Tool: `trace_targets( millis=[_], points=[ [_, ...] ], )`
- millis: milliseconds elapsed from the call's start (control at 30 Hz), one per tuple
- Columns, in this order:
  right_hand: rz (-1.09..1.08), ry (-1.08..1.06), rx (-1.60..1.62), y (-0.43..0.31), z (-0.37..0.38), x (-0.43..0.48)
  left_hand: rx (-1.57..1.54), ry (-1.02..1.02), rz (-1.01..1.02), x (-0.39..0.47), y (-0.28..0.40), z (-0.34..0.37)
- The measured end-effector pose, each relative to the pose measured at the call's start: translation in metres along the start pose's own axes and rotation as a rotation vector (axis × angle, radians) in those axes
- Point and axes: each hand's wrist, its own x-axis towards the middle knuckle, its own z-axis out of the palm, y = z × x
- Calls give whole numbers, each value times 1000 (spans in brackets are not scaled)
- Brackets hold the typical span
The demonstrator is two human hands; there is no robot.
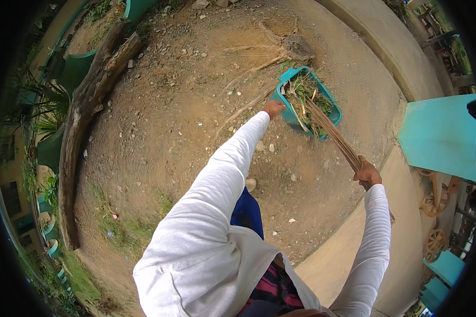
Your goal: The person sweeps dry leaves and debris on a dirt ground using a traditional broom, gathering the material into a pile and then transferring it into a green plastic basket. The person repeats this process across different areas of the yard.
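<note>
A teal plastic bin (pixel 334 115) full of cut grass, leaves and dry stalks (pixel 307 95) stands on the dirt ahead of me. My left hand (pixel 274 108) is at the bin's near left rim, its fingers closed around the edge. In my right hand (pixel 368 173) is a stick broom (pixel 333 132), a bundle of thin brown sticks. The far end of the bundle lies over the grass in the bin, and its other end passes beneath my right wrist.
A tree stump (pixel 298 46) with spreading roots is just beyond the bin. A long log (pixel 77 119) lies at the left. Concrete paving (pixel 384 222) and a teal pillar (pixel 440 134) are at the right. Small stones dot the dirt.
</note>
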Motion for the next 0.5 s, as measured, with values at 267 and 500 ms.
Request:
trace_targets(
  millis=[267,500],
  points=[
    [-19,198,-223,9,-127,-137,151,54,153,-39,-4,-17],
    [-3,163,-333,-25,-122,-177,295,136,124,-88,-33,-82]
  ],
)
